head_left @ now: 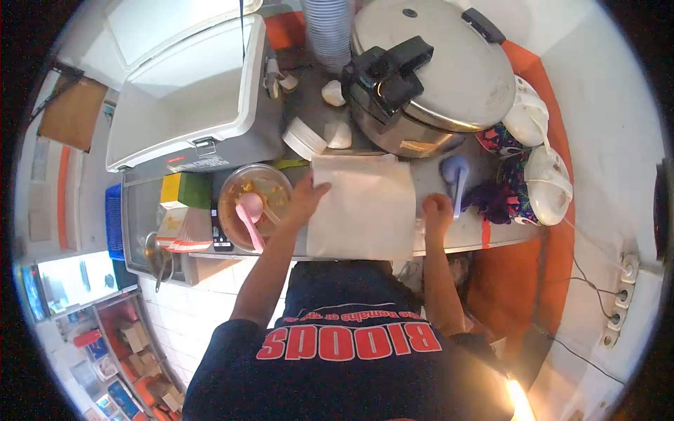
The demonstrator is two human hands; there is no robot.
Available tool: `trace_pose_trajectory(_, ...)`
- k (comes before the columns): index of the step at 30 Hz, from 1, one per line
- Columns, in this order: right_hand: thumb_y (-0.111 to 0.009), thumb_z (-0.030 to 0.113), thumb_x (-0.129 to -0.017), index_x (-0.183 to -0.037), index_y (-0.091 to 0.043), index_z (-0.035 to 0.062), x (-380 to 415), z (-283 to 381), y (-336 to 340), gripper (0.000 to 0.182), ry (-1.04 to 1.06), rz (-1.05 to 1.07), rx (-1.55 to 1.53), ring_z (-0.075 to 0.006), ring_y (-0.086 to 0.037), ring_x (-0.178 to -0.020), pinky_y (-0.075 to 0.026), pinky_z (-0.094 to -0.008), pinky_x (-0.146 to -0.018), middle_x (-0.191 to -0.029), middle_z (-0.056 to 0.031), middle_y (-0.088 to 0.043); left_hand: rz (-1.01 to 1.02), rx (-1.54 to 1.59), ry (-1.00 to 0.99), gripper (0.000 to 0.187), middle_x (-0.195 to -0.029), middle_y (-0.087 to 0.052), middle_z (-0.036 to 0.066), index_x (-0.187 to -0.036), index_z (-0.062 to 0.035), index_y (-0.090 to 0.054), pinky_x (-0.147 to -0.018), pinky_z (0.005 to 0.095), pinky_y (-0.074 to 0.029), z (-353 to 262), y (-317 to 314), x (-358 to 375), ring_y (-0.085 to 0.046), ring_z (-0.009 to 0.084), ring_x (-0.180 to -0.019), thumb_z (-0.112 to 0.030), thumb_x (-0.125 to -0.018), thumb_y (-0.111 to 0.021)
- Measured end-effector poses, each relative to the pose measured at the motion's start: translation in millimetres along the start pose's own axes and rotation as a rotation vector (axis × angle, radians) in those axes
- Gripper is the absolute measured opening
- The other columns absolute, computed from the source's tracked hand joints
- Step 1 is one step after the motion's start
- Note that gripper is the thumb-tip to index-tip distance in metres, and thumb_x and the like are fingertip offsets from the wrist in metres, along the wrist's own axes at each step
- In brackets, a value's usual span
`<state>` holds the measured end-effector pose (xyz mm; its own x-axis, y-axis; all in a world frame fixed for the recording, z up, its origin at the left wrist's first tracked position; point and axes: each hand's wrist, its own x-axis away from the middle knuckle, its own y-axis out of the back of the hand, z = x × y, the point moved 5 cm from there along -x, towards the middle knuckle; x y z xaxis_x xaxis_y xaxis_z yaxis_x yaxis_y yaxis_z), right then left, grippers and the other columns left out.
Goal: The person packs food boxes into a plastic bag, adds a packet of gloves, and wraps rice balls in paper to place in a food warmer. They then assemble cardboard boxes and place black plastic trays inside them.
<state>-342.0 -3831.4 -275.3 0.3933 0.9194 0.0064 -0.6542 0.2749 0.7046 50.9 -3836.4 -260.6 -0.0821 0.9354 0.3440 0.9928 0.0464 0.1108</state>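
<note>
A stack of white paper sheets (361, 207) lies at the counter's front edge, before my body. My left hand (309, 200) grips its left edge, thumb on top and the other fingers partly hidden. Just right of the paper, my right hand (437, 212) is closed with curled fingers; what it holds, if anything, I cannot make out. Beside that hand lies a lavender rice scoop (456, 179). Left of the paper is a clear bowl (279, 184) with reddish-yellow food remains, and a pink ladle (250, 214) rests in it.
Behind stand a large rice cooker (435, 63), stacked plastic cups (328, 31) and an open cooler box (203, 133). A yellow-green box (184, 189) and folded cartons (186, 230) are at left. Patterned containers with white lids (549, 186) stand right. Cables hang from a power strip (620, 298).
</note>
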Motion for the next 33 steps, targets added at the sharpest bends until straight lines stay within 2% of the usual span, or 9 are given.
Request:
trace_pose_trajectory(2,-0.061,0.003,-0.086,-0.107,-0.069,-0.0014,12,-10,22,0.023,-0.029,-0.1,-0.499,-0.0213,-0.067,-0.086,-0.054,-0.0333,-0.082,-0.099,-0.0116,-0.072,0.0,-0.335,-0.079,0.052,-0.121,-0.064,0.024,-0.133,0.0027,-0.05,-0.097,0.0458,-0.049,25,-5,-9,-0.064,0.0387,-0.108,-0.02,-0.09,-0.07)
trace_pose_trajectory(5,-0.06,0.002,-0.085,-0.104,-0.069,-0.0015,13,-51,35,0.021,0.041,-0.198,-0.239,-0.0214,-0.067,-0.086,-0.053,-0.0343,-0.082,-0.097,-0.011,-0.072,-0.367,-0.866,-0.341,0.068,-0.136,-0.052,0.028,-0.144,-0.0029,-0.038,-0.103,0.0534,-0.043,22,-21,9,-0.053,0.045,-0.122,-0.023,-0.088,-0.071)
trace_pose_trajectory(10,-0.063,0.0,-0.085,-0.093,-0.067,0.0022,28,-32,21,0.01,-0.068,-0.25,-0.258,-0.0153,-0.06,-0.082,-0.049,-0.0298,-0.078,-0.088,-0.0047,-0.066,-0.327,-0.738,-0.416,0.061,-0.135,-0.053,0.025,-0.141,-0.0033,-0.044,-0.102,0.0516,-0.045,-64,-13,36,-0.053,0.0437,-0.123,-0.015,-0.087,-0.07)
trace_pose_trajectory(14,-0.06,-0.002,-0.087,-0.108,-0.069,0.0033,27,115,-60,0.024,0.15,0.306,-0.441,-0.0213,-0.065,-0.101,-0.051,-0.0329,-0.09,-0.107,-0.0113,-0.07,-0.302,-0.531,-0.46,0.047,-0.126,-0.06,0.021,-0.131,-0.0036,-0.055,-0.1,0.0493,-0.046,-114,20,70,-0.057,0.0411,-0.119,-0.01,-0.086,-0.069)
trace_pose_trajectory(18,-0.067,0.004,-0.085,-0.141,-0.051,0.0069,-12,211,-186,0.058,0.849,0.417,-0.15,-0.0371,-0.052,-0.13,-0.044,-0.0452,-0.106,-0.145,-0.0196,-0.051,-0.456,-0.678,-0.554,0.034,-0.113,-0.067,0.018,-0.117,-0.0035,-0.064,-0.097,0.0484,-0.048,-142,73,96,-0.061,0.0388,-0.113,-0.009,-0.084,-0.07)
trace_pose_trajectory(21,-0.078,0.017,-0.08,-0.145,-0.046,0.0072,-44,236,-240,0.073,0.906,0.358,0.419,-0.0409,-0.051,-0.129,-0.041,-0.0488,-0.108,-0.146,-0.0207,-0.049,-0.654,-0.818,-0.764,0.022,-0.101,-0.067,0.014,-0.105,-0.0028,-0.067,-0.087,0.0431,-0.05,-201,152,119,-0.063,0.034,-0.099,-0.004,-0.083,-0.07)
trace_pose_trajectory(24,-0.089,0.03,-0.068,-0.143,-0.046,0.007,-67,228,-273,0.089,0.95,0.612,0.261,-0.0424,-0.051,-0.128,-0.041,-0.0509,-0.108,-0.143,-0.0224,-0.051,-0.711,-0.773,-0.842,0.014,-0.087,-0.065,0.011,-0.094,-0.0016,-0.066,-0.074,0.0426,-0.048,-273,235,109,-0.061,0.0334,-0.081,-0.002,-0.08,-0.068)
trace_pose_trajectory(31,-0.097,0.031,-0.051,-0.134,-0.053,0.0073,-77,239,-294,0.097,0.703,0.788,0.359,-0.0419,-0.052,-0.126,-0.044,-0.0509,-0.105,-0.136,-0.0232,-0.055,0.183,-1.145,-0.375,0.029,-0.102,-0.069,0.018,-0.111,-0.0044,-0.067,-0.086,0.0462,-0.053,-245,314,-156,-0.065,0.0376,-0.099,-0.018,-0.085,-0.066)
trace_pose_trajectory(33,-0.092,0.044,-0.053,-0.131,-0.056,0.0061,-78,196,-319,0.094,0.823,0.463,0.484,-0.0442,-0.048,-0.127,-0.036,-0.0544,-0.11,-0.132,-0.0235,-0.055,0.372,-1.395,-0.139,0.04,-0.113,-0.068,0.021,-0.122,-0.0076,-0.065,-0.096,0.0473,-0.051,-199,309,-234,-0.063,0.0397,-0.112,-0.025,-0.086,-0.067)
